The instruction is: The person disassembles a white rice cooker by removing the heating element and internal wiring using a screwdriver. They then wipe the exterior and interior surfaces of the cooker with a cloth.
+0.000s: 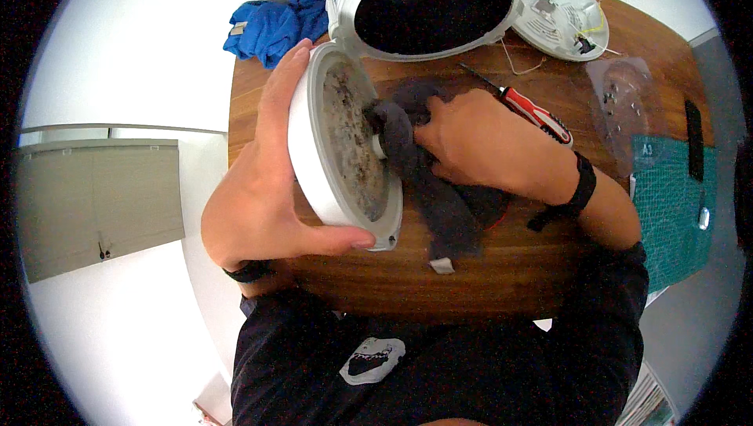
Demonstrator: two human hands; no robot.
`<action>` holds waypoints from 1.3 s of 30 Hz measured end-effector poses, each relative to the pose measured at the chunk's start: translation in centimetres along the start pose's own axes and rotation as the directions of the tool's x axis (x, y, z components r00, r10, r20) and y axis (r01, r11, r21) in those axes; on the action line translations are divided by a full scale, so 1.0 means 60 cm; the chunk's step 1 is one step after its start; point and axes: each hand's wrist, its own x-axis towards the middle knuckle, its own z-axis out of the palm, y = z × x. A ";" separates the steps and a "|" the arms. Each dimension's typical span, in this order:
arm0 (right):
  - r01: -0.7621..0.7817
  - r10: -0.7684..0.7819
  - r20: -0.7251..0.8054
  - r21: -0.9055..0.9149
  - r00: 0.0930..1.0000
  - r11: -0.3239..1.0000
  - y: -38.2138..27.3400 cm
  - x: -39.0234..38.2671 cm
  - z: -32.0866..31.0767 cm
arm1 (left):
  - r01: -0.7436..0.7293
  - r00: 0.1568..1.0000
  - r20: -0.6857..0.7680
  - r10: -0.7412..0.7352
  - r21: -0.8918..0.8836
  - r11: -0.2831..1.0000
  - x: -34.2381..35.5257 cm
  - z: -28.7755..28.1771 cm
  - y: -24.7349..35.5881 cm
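Note:
My left hand (267, 183) grips a round white appliance lid (310, 159), fingers over its far edge and thumb on the near rim. Tilted up, the lid turns its greyish inner face, blotched with brown and black stains, to the right. In my right hand (478, 140) is a bunched dark grey cloth (404, 143), pressed at the middle of that face by a small white knob. Part of the cloth hangs down to the table. Behind stands a white appliance body (343, 22) with a wide black opening. The lid meets its edge; whether they are joined I cannot tell.
On the wooden table (337, 285) a red-and-black screwdriver (537, 114) lies right of the cloth. Farther back are a white round cover (549, 14) with wires and a blue cloth (274, 26). A clear tray of screws (627, 104) sits by a green cutting mat (674, 222).

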 end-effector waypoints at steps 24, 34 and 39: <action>0.325 -0.248 -0.340 0.192 0.907 0.926 -0.010 0.023 -0.101 | 0.041 0.999 0.021 -0.040 -0.056 0.998 0.000 0.003 -0.002; 0.058 -0.032 -0.264 0.090 0.964 0.994 -0.004 0.034 -0.061 | 0.082 0.996 0.031 -0.081 -0.031 0.996 -0.003 -0.006 -0.002; -0.184 0.171 0.102 0.135 0.980 0.974 0.000 0.043 -0.023 | 0.012 1.000 0.011 -0.012 0.002 1.000 0.003 0.004 0.005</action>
